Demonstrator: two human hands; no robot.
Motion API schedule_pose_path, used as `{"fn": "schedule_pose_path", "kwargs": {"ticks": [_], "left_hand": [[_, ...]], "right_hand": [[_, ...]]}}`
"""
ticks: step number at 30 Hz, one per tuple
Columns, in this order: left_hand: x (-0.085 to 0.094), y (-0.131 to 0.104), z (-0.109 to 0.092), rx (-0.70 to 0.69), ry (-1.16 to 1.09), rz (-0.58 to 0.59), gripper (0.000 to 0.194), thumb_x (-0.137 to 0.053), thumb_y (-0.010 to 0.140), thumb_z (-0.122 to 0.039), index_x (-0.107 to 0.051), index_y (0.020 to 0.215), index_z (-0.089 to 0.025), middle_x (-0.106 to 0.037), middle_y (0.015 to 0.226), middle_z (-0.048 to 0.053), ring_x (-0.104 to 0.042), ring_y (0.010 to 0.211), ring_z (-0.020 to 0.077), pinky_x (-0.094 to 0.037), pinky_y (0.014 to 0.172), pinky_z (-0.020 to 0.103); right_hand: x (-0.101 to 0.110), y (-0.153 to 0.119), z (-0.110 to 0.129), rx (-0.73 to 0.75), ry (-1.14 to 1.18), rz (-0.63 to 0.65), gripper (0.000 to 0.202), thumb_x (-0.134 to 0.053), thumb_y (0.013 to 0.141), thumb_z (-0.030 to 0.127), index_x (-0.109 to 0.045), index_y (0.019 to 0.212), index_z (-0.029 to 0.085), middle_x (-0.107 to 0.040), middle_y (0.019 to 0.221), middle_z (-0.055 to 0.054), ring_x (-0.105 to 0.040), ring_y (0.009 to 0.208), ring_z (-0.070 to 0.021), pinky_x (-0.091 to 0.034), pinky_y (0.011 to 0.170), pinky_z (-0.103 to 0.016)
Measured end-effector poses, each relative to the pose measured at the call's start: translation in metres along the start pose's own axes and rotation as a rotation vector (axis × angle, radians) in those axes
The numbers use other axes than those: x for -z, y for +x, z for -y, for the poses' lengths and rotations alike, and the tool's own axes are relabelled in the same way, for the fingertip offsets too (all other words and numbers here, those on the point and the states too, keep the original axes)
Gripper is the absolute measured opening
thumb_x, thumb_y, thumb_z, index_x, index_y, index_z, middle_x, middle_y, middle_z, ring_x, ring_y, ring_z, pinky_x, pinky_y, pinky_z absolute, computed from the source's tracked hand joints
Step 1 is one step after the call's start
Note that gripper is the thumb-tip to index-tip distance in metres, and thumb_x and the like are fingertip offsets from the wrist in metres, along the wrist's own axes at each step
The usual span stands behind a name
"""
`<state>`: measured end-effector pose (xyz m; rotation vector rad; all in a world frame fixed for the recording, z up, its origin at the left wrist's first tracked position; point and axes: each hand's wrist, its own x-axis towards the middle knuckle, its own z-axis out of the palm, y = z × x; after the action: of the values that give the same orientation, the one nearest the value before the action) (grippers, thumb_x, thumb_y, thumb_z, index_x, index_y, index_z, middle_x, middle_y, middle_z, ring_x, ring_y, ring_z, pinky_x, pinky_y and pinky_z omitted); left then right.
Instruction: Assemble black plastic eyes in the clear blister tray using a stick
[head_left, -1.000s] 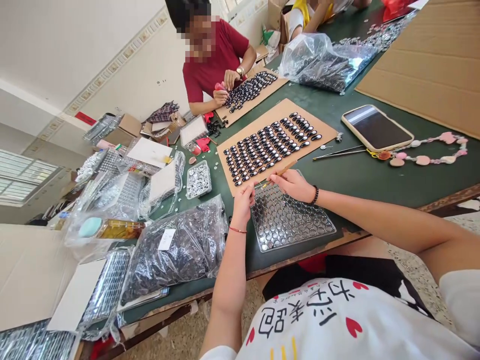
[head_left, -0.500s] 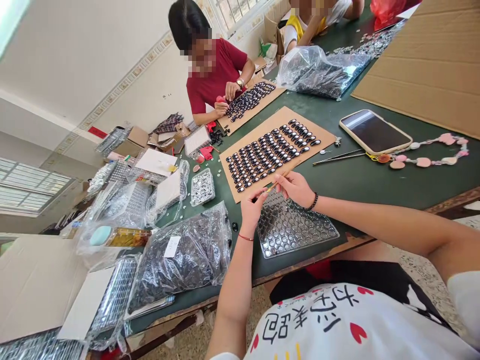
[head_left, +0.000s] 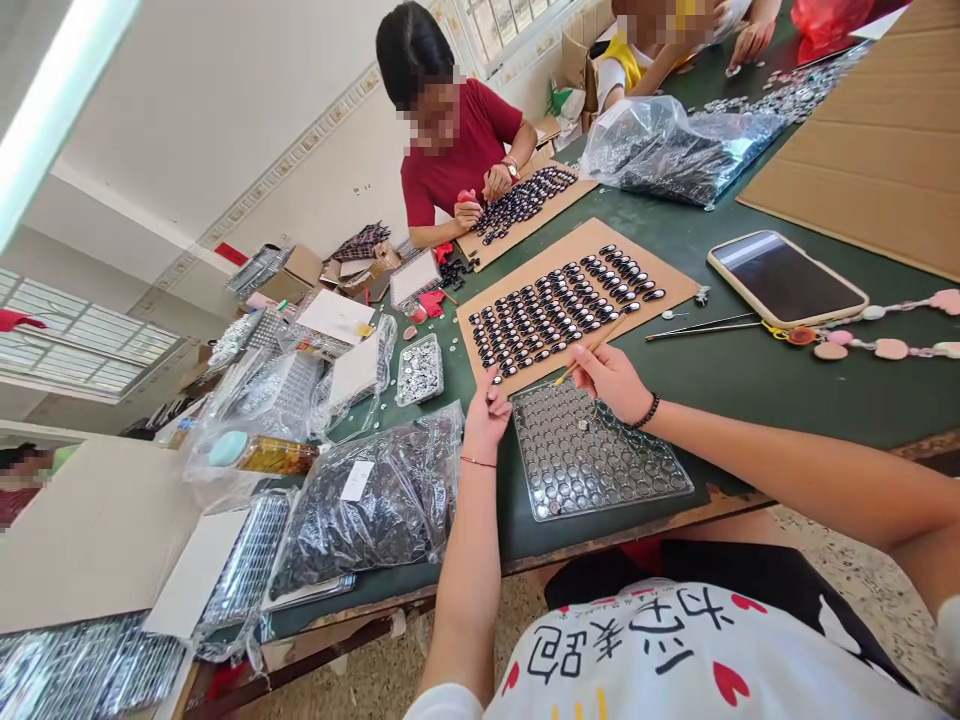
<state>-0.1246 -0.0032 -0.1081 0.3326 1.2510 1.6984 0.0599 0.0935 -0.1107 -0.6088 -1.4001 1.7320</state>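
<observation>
My right hand (head_left: 609,382) pinches a thin wooden stick (head_left: 592,352) with a yellowish lower tip, held above a clear plastic tray (head_left: 600,470) of round cells. My left hand (head_left: 487,412) is at the near left corner of a cardboard sheet (head_left: 664,268), its index finger stretched out and the others curled. That fingertip is close to the corner piece; whether it touches is unclear. Rows of small black oval pieces with shiny pale faces (head_left: 555,310) cover the sheet. A few small round bits lie in the tray.
Left of the tray lie a bag of black pieces (head_left: 375,510) and a small box of silvery bits (head_left: 420,370). A phone (head_left: 787,275) and tweezers (head_left: 701,328) lie to the right. Across the table, a person in red (head_left: 457,150) handles black pieces on another cardboard sheet.
My left hand has let go of the stick's lower end and moved left to the sheet's corner. My right hand keeps the stick. The whole view has shifted slightly.
</observation>
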Motion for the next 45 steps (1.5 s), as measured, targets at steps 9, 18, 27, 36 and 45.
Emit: {"fn": "schedule_pose_path", "kwargs": {"ticks": [9,18,27,36,45], "left_hand": [[-0.029,-0.021,0.028,-0.246,0.661,0.063,0.022,-0.042,0.083,-0.032,-0.047,0.1,-0.019,-0.037,0.05,-0.007,-0.03,0.041,0.0058,-0.023,0.04,0.016],[-0.033,-0.022,0.03,-0.097,0.914,0.168,0.028,-0.064,0.066,-0.042,-0.06,0.073,-0.015,-0.049,0.05,-0.004,-0.038,0.035,0.0049,-0.027,0.036,0.018],[-0.034,-0.021,0.037,-0.089,0.884,0.215,0.029,-0.06,0.07,-0.04,-0.063,0.083,-0.015,-0.059,0.056,0.001,-0.048,0.043,0.0073,-0.04,0.042,0.019],[-0.034,-0.019,0.041,-0.081,0.772,0.231,0.031,-0.069,0.062,-0.031,-0.064,0.088,-0.014,-0.061,0.064,0.002,-0.054,0.052,0.0093,-0.046,0.051,0.022],[-0.031,-0.018,0.042,-0.134,0.836,0.238,0.036,-0.067,0.064,-0.03,-0.061,0.096,-0.015,-0.059,0.067,0.0,-0.057,0.056,0.0111,-0.049,0.054,0.024]], "right_hand": [[0.0,-0.002,-0.003,0.147,-0.184,0.069,0.041,-0.039,0.084,0.052,-0.054,0.073,0.016,-0.051,0.054,0.001,-0.04,0.04,-0.0071,-0.032,0.039,-0.02],[0.005,-0.003,0.0,0.208,-0.296,0.109,0.04,-0.036,0.086,0.05,-0.053,0.074,0.016,-0.05,0.055,0.001,-0.043,0.046,-0.0086,-0.033,0.044,-0.021],[0.005,-0.001,-0.002,0.162,-0.222,0.077,0.039,-0.036,0.086,0.05,-0.053,0.076,0.017,-0.049,0.055,0.002,-0.042,0.045,-0.0084,-0.033,0.043,-0.021],[0.006,-0.004,0.002,0.346,-0.552,0.19,0.038,-0.031,0.089,0.043,-0.052,0.071,0.016,-0.053,0.062,-0.002,-0.05,0.058,-0.0124,-0.036,0.056,-0.024],[0.009,-0.005,-0.002,0.462,-0.768,0.265,0.038,-0.028,0.091,0.038,-0.054,0.078,0.015,-0.055,0.068,-0.004,-0.047,0.056,-0.0117,-0.032,0.054,-0.023]]}}
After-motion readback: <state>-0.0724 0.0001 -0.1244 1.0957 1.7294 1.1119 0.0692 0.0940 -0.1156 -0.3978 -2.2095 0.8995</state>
